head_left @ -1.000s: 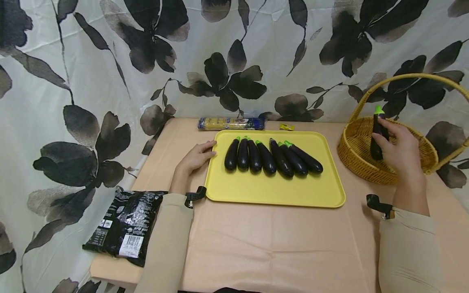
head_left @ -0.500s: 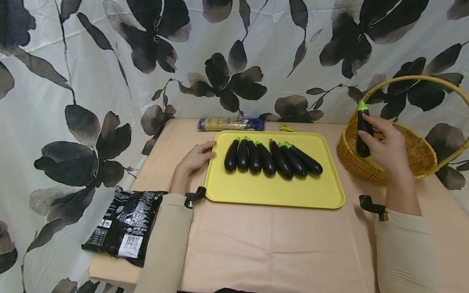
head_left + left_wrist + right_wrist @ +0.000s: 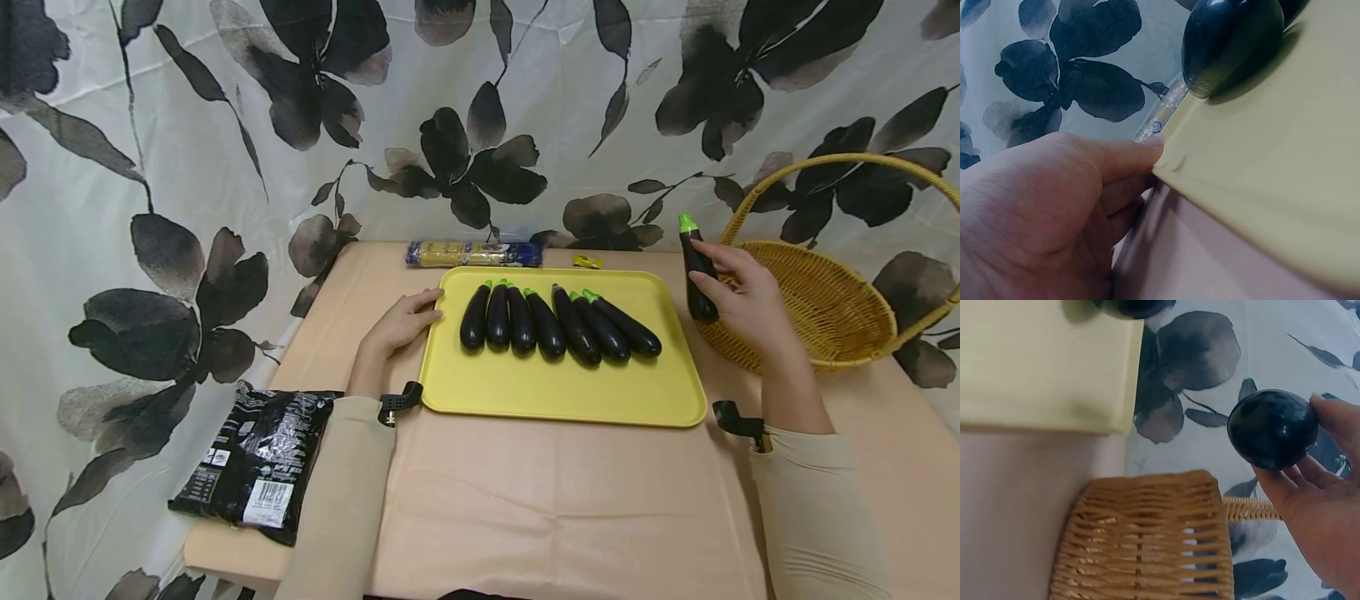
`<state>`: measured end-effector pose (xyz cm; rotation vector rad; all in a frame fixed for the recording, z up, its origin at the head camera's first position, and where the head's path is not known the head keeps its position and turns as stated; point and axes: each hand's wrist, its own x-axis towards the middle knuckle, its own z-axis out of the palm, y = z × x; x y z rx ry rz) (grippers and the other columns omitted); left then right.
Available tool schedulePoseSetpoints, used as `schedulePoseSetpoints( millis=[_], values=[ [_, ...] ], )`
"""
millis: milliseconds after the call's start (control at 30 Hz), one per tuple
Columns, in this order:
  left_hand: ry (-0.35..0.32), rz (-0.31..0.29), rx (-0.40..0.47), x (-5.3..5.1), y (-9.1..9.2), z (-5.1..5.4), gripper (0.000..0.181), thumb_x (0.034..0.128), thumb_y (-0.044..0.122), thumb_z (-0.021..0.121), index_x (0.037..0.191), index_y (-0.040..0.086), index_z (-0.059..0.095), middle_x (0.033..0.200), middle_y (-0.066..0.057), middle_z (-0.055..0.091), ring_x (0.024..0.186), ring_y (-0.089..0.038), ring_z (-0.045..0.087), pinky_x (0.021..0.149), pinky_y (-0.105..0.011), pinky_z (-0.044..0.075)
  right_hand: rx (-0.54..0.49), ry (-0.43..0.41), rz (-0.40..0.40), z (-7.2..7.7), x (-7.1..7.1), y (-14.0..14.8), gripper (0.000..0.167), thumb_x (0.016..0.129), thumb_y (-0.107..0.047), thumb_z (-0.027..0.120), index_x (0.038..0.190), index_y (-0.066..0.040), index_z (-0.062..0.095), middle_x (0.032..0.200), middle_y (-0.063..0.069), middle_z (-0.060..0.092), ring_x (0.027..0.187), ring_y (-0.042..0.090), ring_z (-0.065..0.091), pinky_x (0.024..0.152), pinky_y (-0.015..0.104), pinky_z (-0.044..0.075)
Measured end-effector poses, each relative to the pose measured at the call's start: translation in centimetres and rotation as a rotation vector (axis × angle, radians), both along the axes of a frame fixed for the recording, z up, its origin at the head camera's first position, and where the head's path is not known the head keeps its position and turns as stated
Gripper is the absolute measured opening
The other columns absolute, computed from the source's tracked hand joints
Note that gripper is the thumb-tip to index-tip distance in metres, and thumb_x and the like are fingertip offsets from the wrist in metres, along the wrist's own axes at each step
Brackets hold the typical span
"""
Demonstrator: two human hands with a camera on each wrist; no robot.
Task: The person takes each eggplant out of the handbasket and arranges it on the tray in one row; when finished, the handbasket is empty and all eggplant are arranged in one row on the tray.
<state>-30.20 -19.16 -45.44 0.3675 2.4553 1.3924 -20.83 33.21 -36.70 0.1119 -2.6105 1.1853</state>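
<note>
My right hand [image 3: 742, 296] holds an eggplant [image 3: 699, 279] with a green stem, upright between thumb and fingers. It is in the air between the yellow tray [image 3: 562, 392] and the wicker basket [image 3: 832, 300]. From the right wrist camera, the round bottom end of this eggplant [image 3: 1274, 429] shows. Several more eggplants [image 3: 546, 325] lie side by side on the tray, stems toward the back. At the tray's left edge, my left hand [image 3: 397, 329] pinches the rim; the left wrist view shows the thumb [image 3: 1132, 155] on it, other fingers lower down.
Behind the tray lie a blue and yellow packet [image 3: 472, 253] and a small yellow wrapper [image 3: 587, 262]. A black bag [image 3: 258, 467] sits at the table's left edge. The basket's tall handle [image 3: 847, 158] arches up on the right. A floral curtain [image 3: 570, 100] hangs behind.
My right hand has carried the eggplant leftward, from over the basket to the gap beside the tray. The left hand stays at the tray's edge.
</note>
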Motion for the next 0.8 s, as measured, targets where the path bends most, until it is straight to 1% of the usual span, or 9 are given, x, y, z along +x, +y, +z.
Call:
schedulePoseSetpoints(
  millis=[67, 133, 200, 267, 433, 533, 633, 700, 800],
  values=[
    [0.003, -0.001, -0.001, 0.0, 0.0, 0.0, 0.055, 0.1079, 0.023, 0.058, 0.159, 0.012, 0.044, 0.17, -0.008, 0.032, 0.162, -0.023, 0.017, 0.135, -0.041, 0.014, 0.003, -0.026, 0.02, -0.1, -0.1, -0.3, 0.049, 0.107, -0.028, 0.059, 0.155, -0.029, 0.052, 0.151, 0.021, 0.049, 0.132, 0.045, 0.051, 0.069, -0.002, 0.044],
    [0.004, 0.0, -0.007, 0.0, 0.0, 0.1, 0.055, 0.108, 0.023, 0.058, 0.16, 0.012, 0.044, 0.17, -0.008, 0.032, 0.162, -0.023, 0.017, 0.134, -0.041, 0.014, 0.008, -0.052, 0.044, -0.1, -0.2, -0.7, 0.049, 0.107, -0.03, 0.058, 0.156, -0.029, 0.051, 0.153, 0.021, 0.049, 0.134, 0.048, 0.05, 0.068, -0.002, 0.044],
    [0.007, 0.005, -0.018, 0.1, 0.0, 0.1, 0.054, 0.1081, 0.023, 0.057, 0.159, 0.012, 0.044, 0.17, -0.008, 0.033, 0.162, -0.023, 0.018, 0.134, -0.041, 0.015, 0.031, -0.075, 0.058, -0.1, -0.2, -1.1, 0.048, 0.108, -0.032, 0.057, 0.156, -0.029, 0.051, 0.152, 0.02, 0.05, 0.133, 0.045, 0.051, 0.069, 0.0, 0.044],
    [0.01, 0.008, -0.029, 0.1, 0.0, 0.1, 0.054, 0.1081, 0.022, 0.057, 0.16, 0.013, 0.044, 0.17, -0.007, 0.033, 0.162, -0.023, 0.018, 0.134, -0.041, 0.015, 0.045, -0.091, 0.073, -0.2, -0.2, -1.5, 0.048, 0.108, -0.034, 0.057, 0.156, -0.03, 0.051, 0.152, 0.017, 0.052, 0.128, 0.04, 0.053, 0.07, 0.004, 0.045],
    [0.019, 0.005, -0.041, 0.1, 0.0, 0.1, 0.054, 0.108, 0.022, 0.057, 0.16, 0.012, 0.044, 0.17, -0.007, 0.033, 0.162, -0.024, 0.018, 0.134, -0.042, 0.015, 0.059, -0.153, 0.099, -0.8, -0.2, -2.1, 0.049, 0.108, -0.038, 0.056, 0.156, -0.033, 0.049, 0.151, 0.014, 0.051, 0.116, 0.033, 0.056, 0.07, 0.013, 0.049],
    [0.018, 0.005, -0.034, 0.1, 0.0, 0.0, 0.054, 0.1081, 0.022, 0.057, 0.16, 0.012, 0.043, 0.17, -0.007, 0.033, 0.162, -0.024, 0.018, 0.134, -0.042, 0.015, 0.083, -0.191, 0.112, -1.2, -0.3, -2.3, 0.05, 0.108, -0.04, 0.055, 0.157, -0.033, 0.049, 0.152, 0.013, 0.05, 0.116, 0.031, 0.056, 0.073, 0.018, 0.049],
    [0.017, 0.003, -0.024, 0.0, 0.0, -0.1, 0.054, 0.1084, 0.021, 0.056, 0.16, 0.011, 0.043, 0.17, -0.007, 0.033, 0.162, -0.024, 0.017, 0.134, -0.041, 0.014, 0.108, -0.219, 0.148, -1.6, -0.5, -2.5, 0.05, 0.109, -0.036, 0.055, 0.157, -0.028, 0.049, 0.154, 0.015, 0.049, 0.12, 0.035, 0.056, 0.08, 0.029, 0.052],
    [0.018, 0.001, -0.023, 0.0, 0.0, -0.2, 0.054, 0.1083, 0.02, 0.056, 0.16, 0.011, 0.043, 0.17, -0.008, 0.032, 0.162, -0.023, 0.017, 0.134, -0.041, 0.014, 0.113, -0.242, 0.174, -1.8, -0.5, -2.6, 0.049, 0.109, -0.033, 0.055, 0.157, -0.025, 0.049, 0.155, 0.017, 0.046, 0.124, 0.039, 0.056, 0.087, 0.039, 0.054],
    [0.017, 0.001, -0.017, 0.0, 0.0, -0.3, 0.054, 0.1082, 0.021, 0.057, 0.16, 0.012, 0.043, 0.17, -0.007, 0.032, 0.162, -0.023, 0.017, 0.134, -0.041, 0.015, 0.122, -0.267, 0.197, -2.2, -0.6, -2.8, 0.048, 0.109, -0.029, 0.055, 0.157, -0.022, 0.05, 0.156, 0.021, 0.045, 0.131, 0.044, 0.054, 0.097, 0.054, 0.052]
  ],
)
